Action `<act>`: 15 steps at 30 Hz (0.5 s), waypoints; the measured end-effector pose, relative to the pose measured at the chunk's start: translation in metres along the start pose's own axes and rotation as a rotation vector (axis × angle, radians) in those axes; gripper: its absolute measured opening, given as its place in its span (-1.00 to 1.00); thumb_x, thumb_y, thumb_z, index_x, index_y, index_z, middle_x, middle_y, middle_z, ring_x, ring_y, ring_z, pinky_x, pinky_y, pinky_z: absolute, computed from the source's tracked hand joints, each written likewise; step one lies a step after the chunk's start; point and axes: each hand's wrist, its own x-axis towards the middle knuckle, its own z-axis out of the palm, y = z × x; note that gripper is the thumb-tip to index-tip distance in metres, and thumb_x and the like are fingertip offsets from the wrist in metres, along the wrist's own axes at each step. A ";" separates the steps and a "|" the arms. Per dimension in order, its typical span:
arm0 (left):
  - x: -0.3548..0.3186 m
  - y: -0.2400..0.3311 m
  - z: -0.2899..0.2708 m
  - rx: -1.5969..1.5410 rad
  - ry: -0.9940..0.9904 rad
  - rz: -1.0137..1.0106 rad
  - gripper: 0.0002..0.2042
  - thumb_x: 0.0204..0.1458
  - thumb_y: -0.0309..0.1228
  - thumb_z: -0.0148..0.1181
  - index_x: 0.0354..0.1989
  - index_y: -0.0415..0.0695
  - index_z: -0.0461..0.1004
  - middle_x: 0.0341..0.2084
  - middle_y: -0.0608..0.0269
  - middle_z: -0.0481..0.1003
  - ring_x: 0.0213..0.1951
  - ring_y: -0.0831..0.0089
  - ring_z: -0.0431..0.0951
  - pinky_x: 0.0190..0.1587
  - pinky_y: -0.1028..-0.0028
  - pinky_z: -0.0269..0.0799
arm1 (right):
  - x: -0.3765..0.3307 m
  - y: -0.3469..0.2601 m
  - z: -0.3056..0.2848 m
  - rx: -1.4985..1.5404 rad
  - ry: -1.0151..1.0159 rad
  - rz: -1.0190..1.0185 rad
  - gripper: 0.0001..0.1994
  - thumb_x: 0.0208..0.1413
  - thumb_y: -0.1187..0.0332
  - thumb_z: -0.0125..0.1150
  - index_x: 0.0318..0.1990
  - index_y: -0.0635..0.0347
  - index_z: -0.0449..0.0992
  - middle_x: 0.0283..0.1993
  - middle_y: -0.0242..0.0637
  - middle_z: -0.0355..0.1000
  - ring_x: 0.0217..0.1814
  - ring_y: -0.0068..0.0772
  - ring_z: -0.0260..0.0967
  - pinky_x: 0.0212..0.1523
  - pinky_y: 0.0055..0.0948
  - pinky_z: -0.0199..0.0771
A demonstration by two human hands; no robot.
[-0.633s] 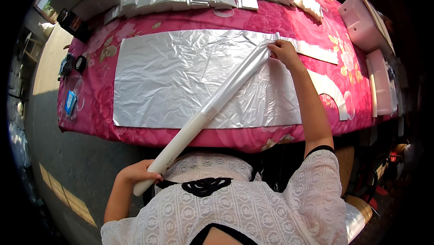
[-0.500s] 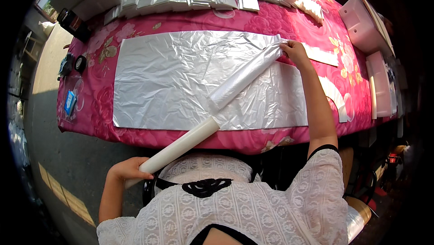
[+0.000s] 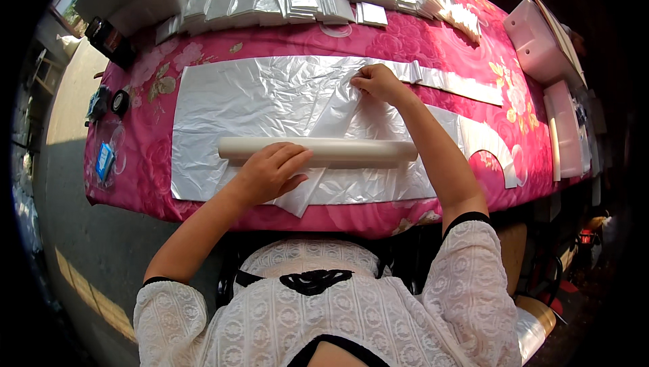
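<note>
Spread across the table lies a large silvery-white plastic carrier bag (image 3: 230,103), wrinkled, its two handle strips pointing right. A narrow folded strip of thin plastic (image 3: 331,115) crosses it slantwise, the lower end hanging over the near edge. My right hand (image 3: 380,85) pinches the upper end of this strip near the bag's far edge. A smooth white tube (image 3: 358,152) lies crosswise on the bag, over the strip. My left hand (image 3: 270,172) rests on the tube's left half, fingers stretched over it and thumb apart.
Rows of folded silvery packets (image 3: 270,2) line the far side of the table. A dark jar (image 3: 110,41), a black tape roll (image 3: 119,102) and a small blue packet (image 3: 104,161) are at left. White bins (image 3: 534,39) stand at right. A pink flowered cloth (image 3: 152,144) covers the table.
The tube, held slanting off the near edge by my left hand, now lies crosswise on the bag. My right hand has moved left with the strip end, and the strip now lies flatter and steeper.
</note>
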 end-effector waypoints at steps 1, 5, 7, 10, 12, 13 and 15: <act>-0.009 0.000 0.009 -0.020 -0.089 0.096 -0.46 -0.14 -0.28 0.23 0.02 -0.28 0.27 -0.01 0.03 0.30 0.02 0.15 0.31 0.09 0.29 0.24 | 0.001 -0.004 0.000 -0.004 -0.025 0.002 -0.81 0.03 0.31 0.18 -0.50 0.24 0.48 -0.63 -0.49 0.32 -0.61 -0.71 0.16 -0.57 -0.63 0.19; -0.013 0.028 0.016 -0.073 -0.299 0.066 -0.33 -0.06 -0.04 0.06 0.12 -0.33 0.16 0.14 -0.07 0.17 0.19 0.10 0.14 0.22 0.21 0.02 | 0.008 0.001 -0.005 -0.011 -0.074 0.015 -0.81 0.02 0.32 0.18 -0.53 0.24 0.47 -0.66 -0.49 0.30 -0.62 -0.70 0.15 -0.57 -0.62 0.19; -0.018 0.033 0.022 0.020 -0.337 0.046 -0.25 -0.04 0.08 -0.05 0.14 -0.37 0.12 0.20 -0.11 0.09 0.25 0.09 0.07 0.26 0.20 -0.08 | 0.010 0.000 -0.007 0.033 -0.085 0.018 -0.81 -0.01 0.34 0.17 -0.54 0.26 0.48 -0.69 -0.47 0.29 -0.63 -0.67 0.17 -0.56 -0.57 0.21; -0.016 0.038 0.030 0.035 -0.346 0.052 -0.19 -0.07 0.14 -0.07 0.14 -0.40 0.09 0.20 -0.15 0.05 0.26 0.07 0.02 0.27 0.18 -0.13 | 0.014 0.009 -0.011 0.128 -0.056 0.072 -0.80 0.00 0.31 0.16 -0.38 0.31 0.48 -0.50 -0.30 0.41 -0.53 -0.53 0.30 -0.46 -0.46 0.32; -0.015 0.042 0.031 0.043 -0.342 0.036 -0.18 -0.08 0.14 -0.06 0.15 -0.41 0.09 0.20 -0.16 0.05 0.26 0.08 0.02 0.27 0.18 -0.13 | 0.000 -0.005 0.000 -0.231 0.341 -0.116 -0.73 0.01 0.28 0.15 -0.24 0.33 0.43 -0.30 -0.15 0.41 -0.36 -0.36 0.36 -0.32 -0.36 0.36; -0.017 0.046 0.033 0.050 -0.341 0.023 -0.17 -0.09 0.14 -0.05 0.15 -0.41 0.09 0.20 -0.16 0.05 0.27 0.08 0.01 0.27 0.18 -0.14 | -0.013 -0.017 0.007 -0.408 0.539 -0.213 -0.68 0.02 0.26 0.15 -0.16 0.34 0.41 -0.20 -0.07 0.41 -0.27 -0.27 0.40 -0.25 -0.32 0.38; -0.021 0.055 0.036 0.072 -0.345 -0.013 -0.17 -0.10 0.14 -0.04 0.15 -0.41 0.09 0.20 -0.16 0.05 0.27 0.07 0.00 0.27 0.18 -0.14 | -0.055 -0.056 0.021 -0.210 0.280 -0.191 -0.57 0.02 0.22 0.13 0.03 0.23 0.34 -0.04 -0.03 0.33 -0.03 -0.07 0.32 -0.03 -0.28 0.35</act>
